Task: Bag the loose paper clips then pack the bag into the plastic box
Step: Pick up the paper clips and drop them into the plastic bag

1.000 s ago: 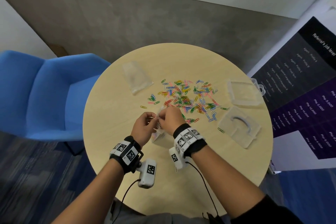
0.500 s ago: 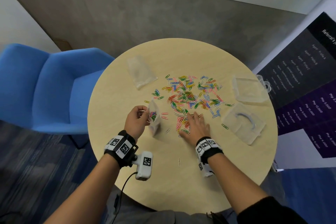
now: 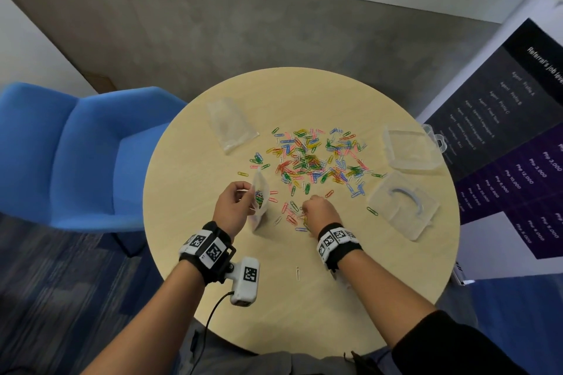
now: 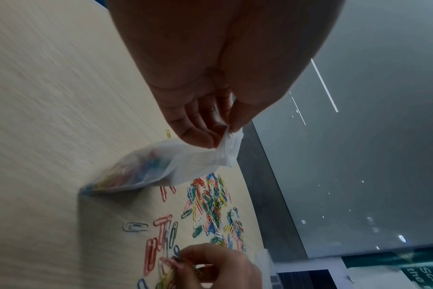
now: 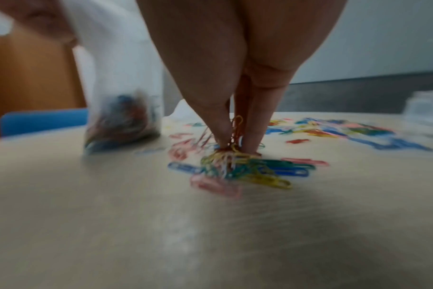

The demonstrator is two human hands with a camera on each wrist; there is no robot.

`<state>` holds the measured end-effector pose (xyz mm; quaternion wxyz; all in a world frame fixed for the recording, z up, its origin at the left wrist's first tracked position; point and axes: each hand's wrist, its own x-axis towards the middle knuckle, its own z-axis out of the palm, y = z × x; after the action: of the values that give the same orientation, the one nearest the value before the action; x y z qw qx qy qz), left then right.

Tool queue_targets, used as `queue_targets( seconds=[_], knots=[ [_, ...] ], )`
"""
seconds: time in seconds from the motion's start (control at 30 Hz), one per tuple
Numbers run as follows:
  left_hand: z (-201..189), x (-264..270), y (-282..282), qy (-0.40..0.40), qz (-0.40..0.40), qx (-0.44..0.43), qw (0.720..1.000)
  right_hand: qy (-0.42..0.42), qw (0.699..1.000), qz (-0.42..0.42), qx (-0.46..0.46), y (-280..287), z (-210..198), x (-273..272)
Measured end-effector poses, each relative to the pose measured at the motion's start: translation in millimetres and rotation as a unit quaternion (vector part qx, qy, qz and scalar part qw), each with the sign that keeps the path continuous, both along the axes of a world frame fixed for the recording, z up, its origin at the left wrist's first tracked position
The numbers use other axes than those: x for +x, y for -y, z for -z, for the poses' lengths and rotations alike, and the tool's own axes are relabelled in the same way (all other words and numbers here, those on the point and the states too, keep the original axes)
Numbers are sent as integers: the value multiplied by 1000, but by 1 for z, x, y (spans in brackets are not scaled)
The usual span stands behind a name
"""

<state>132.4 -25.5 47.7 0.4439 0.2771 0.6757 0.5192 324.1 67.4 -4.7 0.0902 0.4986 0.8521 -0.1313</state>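
Observation:
Coloured paper clips point(image 3: 316, 158) lie scattered over the middle of the round wooden table point(image 3: 396, 283). My left hand point(image 3: 236, 202) pinches the top edge of a small clear bag point(image 3: 261, 199) that stands on the table with clips in its bottom point(image 4: 134, 172) point(image 5: 123, 119). My right hand point(image 3: 318, 210) is down on the table just right of the bag, its fingertips point(image 5: 225, 135) pinching a bunch of clips point(image 5: 242, 166) point(image 4: 176, 267). The clear plastic box point(image 3: 411, 151) and its lid point(image 3: 402, 204) lie at the right side of the table.
A second, empty clear bag point(image 3: 231, 126) lies flat at the table's far left. One white clip point(image 3: 298, 273) sits alone near the front edge. A blue chair point(image 3: 79, 155) stands to the left and a dark banner point(image 3: 511, 137) to the right.
My right hand left the bag's mouth, reached right to the clips with flat fingers, and now has them curled round a bunch. The left hand keeps holding the bag upright.

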Motion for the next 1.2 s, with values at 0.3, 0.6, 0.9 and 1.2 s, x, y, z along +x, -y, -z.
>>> queue_targets(
  seconds=[0.3,0.6,0.9,1.2],
  knots=[
    [2,14,-4,0,18,-2,1000,-536,649,428,-328,-22,-38,29],
    [2,32,-13,-4,42,-6,999,-580,596,340,-439,-1,-85,-23],
    [3,24,-12,-18,26,5,1000,-371,859,211,-285,2,-68,-64],
    [0,-5,-5,11,-41,7,999,-501,815,175,-232,-7,-84,-67]
  ],
)
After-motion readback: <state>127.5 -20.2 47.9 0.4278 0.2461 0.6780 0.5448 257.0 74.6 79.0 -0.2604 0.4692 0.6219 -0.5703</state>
